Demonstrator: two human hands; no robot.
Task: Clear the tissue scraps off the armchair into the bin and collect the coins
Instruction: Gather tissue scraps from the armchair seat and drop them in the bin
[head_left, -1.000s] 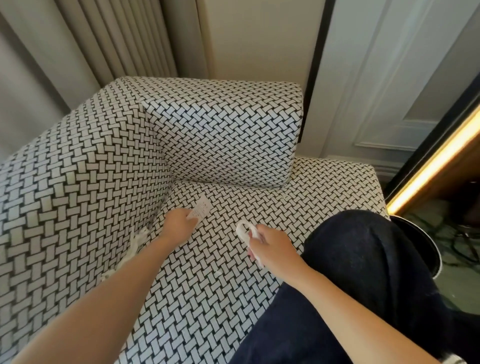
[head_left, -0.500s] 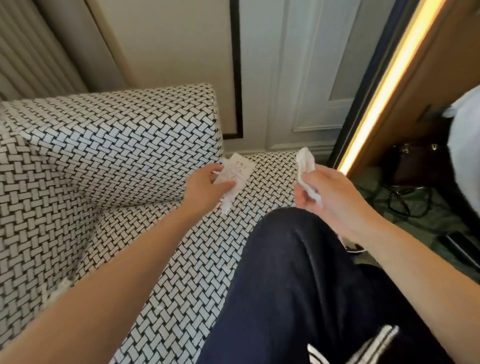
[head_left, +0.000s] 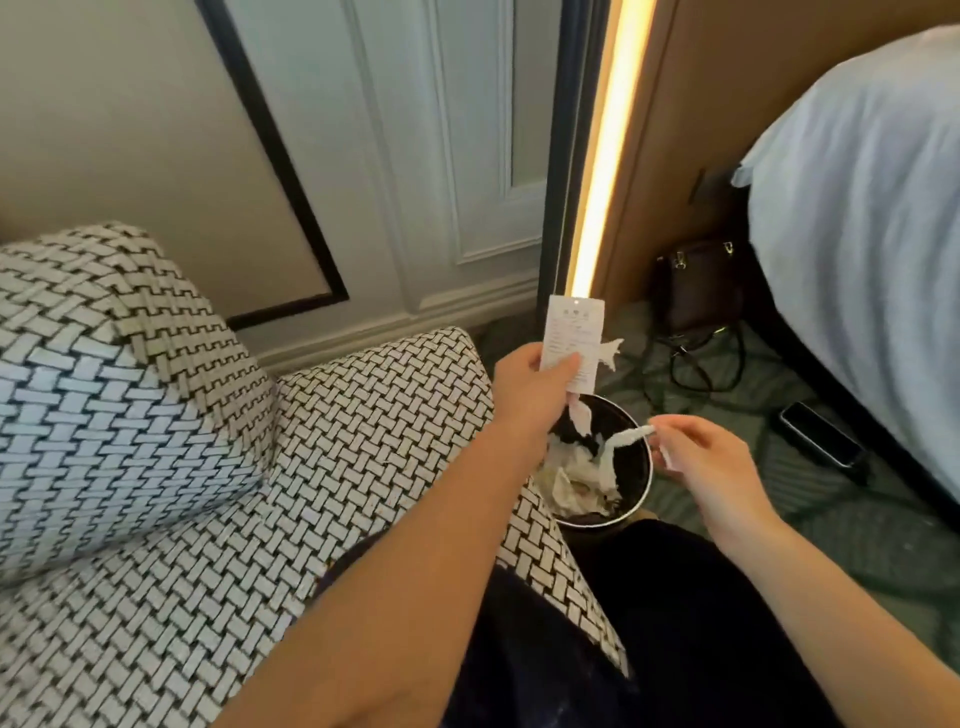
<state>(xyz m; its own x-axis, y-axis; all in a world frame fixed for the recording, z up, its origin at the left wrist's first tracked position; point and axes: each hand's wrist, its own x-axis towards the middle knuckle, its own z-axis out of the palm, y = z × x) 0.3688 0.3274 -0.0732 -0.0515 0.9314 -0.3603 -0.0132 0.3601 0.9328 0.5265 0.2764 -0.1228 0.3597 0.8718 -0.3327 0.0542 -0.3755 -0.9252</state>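
Observation:
My left hand (head_left: 530, 387) pinches a printed paper slip (head_left: 572, 338) together with a torn tissue scrap (head_left: 609, 349), held above the far rim of the round black bin (head_left: 643, 483). My right hand (head_left: 696, 457) pinches a twisted white tissue strip (head_left: 626, 439) that hangs over the bin's opening. Crumpled tissue (head_left: 576, 475) lies inside the bin. The black-and-white woven armchair (head_left: 363, 447) fills the left and bottom. No coins show in this view.
A dark handbag (head_left: 698, 286) and black cables (head_left: 696, 358) lie on the green carpet beyond the bin. A dark phone (head_left: 818, 434) rests on the floor by the bed (head_left: 872, 218) at right. My dark trouser leg (head_left: 649, 623) is at the bottom.
Both hands carried their paper from the armchair seat rightward to the bin. The view swung right, so the bin, bed and floor came into sight.

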